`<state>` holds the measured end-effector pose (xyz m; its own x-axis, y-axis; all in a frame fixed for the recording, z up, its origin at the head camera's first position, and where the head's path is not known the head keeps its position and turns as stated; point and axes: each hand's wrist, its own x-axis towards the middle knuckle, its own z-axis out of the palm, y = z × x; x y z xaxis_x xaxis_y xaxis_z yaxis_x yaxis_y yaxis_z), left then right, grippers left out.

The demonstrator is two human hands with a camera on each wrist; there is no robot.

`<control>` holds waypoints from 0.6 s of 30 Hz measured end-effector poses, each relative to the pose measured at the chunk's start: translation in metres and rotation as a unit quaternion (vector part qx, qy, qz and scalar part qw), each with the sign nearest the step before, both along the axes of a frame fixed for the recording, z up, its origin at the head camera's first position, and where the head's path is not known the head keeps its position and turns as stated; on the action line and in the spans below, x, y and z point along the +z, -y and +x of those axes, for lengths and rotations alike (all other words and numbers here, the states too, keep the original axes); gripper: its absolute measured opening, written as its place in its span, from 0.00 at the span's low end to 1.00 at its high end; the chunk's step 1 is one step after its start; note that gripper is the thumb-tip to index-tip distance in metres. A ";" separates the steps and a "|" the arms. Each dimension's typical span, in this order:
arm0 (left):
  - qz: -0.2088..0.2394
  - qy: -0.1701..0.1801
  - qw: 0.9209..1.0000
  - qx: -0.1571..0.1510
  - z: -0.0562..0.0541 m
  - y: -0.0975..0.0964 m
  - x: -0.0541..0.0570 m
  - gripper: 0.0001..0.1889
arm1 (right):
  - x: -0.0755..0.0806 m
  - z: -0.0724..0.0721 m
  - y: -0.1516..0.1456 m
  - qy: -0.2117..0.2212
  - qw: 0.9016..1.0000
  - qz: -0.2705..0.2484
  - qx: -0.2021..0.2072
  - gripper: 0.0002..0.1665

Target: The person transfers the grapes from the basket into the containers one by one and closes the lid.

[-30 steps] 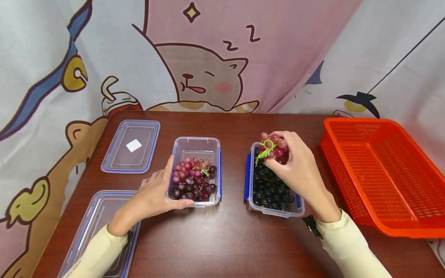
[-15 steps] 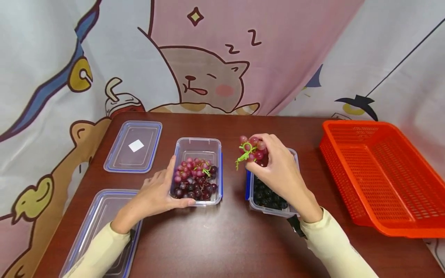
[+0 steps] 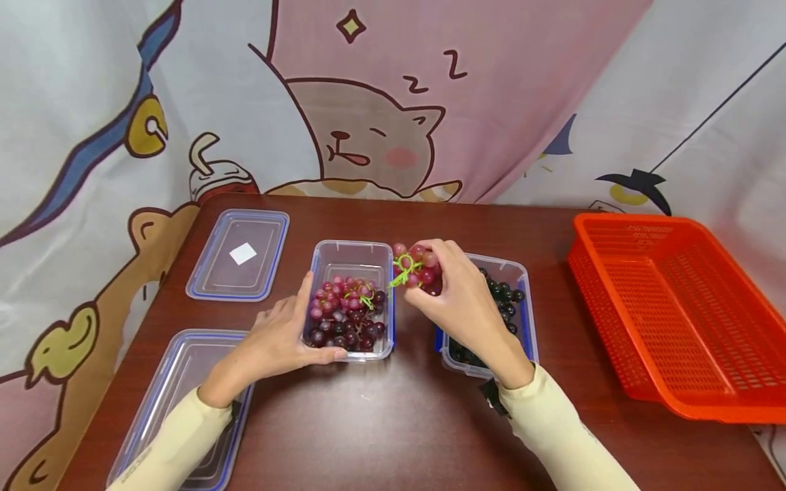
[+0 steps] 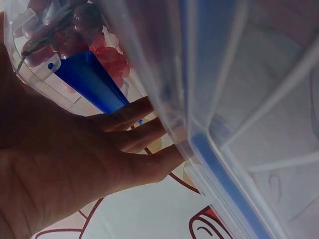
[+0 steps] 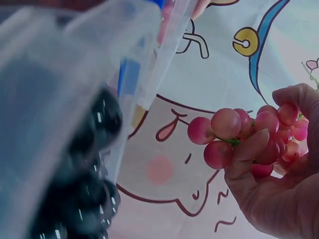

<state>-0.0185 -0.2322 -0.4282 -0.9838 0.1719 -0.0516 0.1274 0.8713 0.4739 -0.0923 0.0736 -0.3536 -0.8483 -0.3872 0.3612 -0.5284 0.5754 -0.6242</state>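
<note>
A bunch of pink grapes (image 3: pixel 416 266) with a bright green stem hangs above a brown table (image 3: pixel 368 429), pinched between the thumb and fingers of a person's right hand (image 3: pixel 457 296). In the head view the bunch overlaps the right rim of the left-hand container (image 3: pixel 350 256), a clear plastic box; whether the two touch cannot be told there. Inside that box, pink grapes (image 3: pixel 338 294) lie beyond dark red grapes (image 3: pixel 346 334) on the near side. The person's left hand (image 3: pixel 279 341), thumb spread wide from the fingers, rests against the box's left side and near edge. Beneath the right hand and forearm stands a second clear container (image 3: pixel 529 320) holding black grapes (image 3: pixel 505 293). Farther right, an orange-red perforated basket (image 3: pixel 681 307) sits at the table's edge. At left lie a smaller lid (image 3: pixel 230 281) bearing a white square (image 3: pixel 243 254) and, nearer the person, a larger lid (image 3: pixel 187 372), partly covered by the left sleeve (image 3: pixel 178 436). A cartoon-printed curtain (image 3: pixel 374 123) hangs behind the table.
</note>
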 end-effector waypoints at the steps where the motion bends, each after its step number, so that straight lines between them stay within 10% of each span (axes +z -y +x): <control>1: 0.000 0.001 1.000 0.000 0.000 0.000 0.000 0.78 | -0.002 0.000 0.003 -0.002 1.000 0.001 0.001 0.33; 18: -0.001 0.005 1.000 0.000 0.002 0.003 0.001 0.78 | -0.019 -0.006 0.046 -0.007 1.000 -0.001 0.021 0.34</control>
<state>-0.0168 -0.2352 -0.4274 -0.9831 0.1723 -0.0621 0.1230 0.8726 0.4726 -0.0981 0.0271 -0.3725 -0.8259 -0.4219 0.3741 -0.5613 0.5514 -0.6172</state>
